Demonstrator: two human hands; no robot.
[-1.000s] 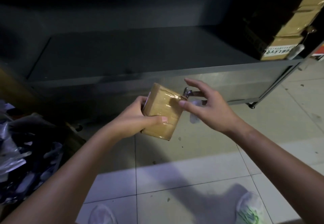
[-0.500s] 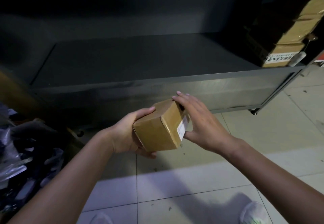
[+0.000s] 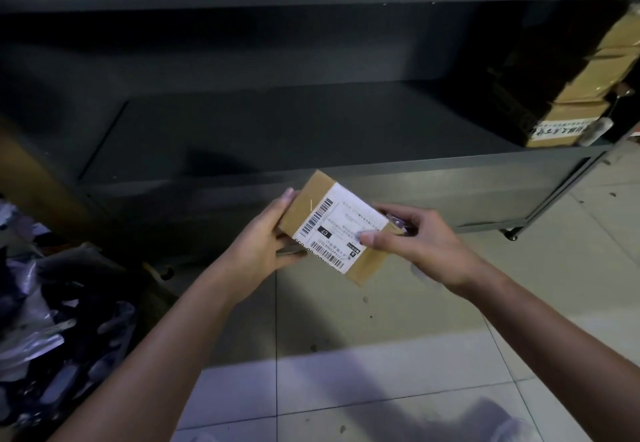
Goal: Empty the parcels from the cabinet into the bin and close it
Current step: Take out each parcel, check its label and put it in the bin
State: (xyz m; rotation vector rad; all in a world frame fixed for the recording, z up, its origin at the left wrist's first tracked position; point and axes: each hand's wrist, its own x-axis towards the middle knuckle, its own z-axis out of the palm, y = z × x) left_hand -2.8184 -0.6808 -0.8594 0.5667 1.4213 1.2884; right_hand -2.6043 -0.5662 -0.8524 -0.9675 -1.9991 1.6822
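Parcel (image 3: 311, 206), label (image 3: 346, 223) up, centre of frame, above the floor (image 3: 381, 376) in front of the cabinet (image 3: 277, 130). Left hand (image 3: 261, 251) grips its left end; right hand (image 3: 419, 244) pinches the right end, thumb on the label. More boxes (image 3: 585, 95) inside the cabinet, right edge of frame

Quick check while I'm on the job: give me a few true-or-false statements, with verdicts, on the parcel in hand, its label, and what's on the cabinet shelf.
1. The left hand and right hand both hold the small box. True.
2. Its white label faces down at the floor. False: it faces up, toward the camera.
3. The small box rests on the cabinet shelf. False: it is held in front of the cabinet, over the floor tiles.
4. Stacked cardboard boxes sit at the shelf's right end. True.
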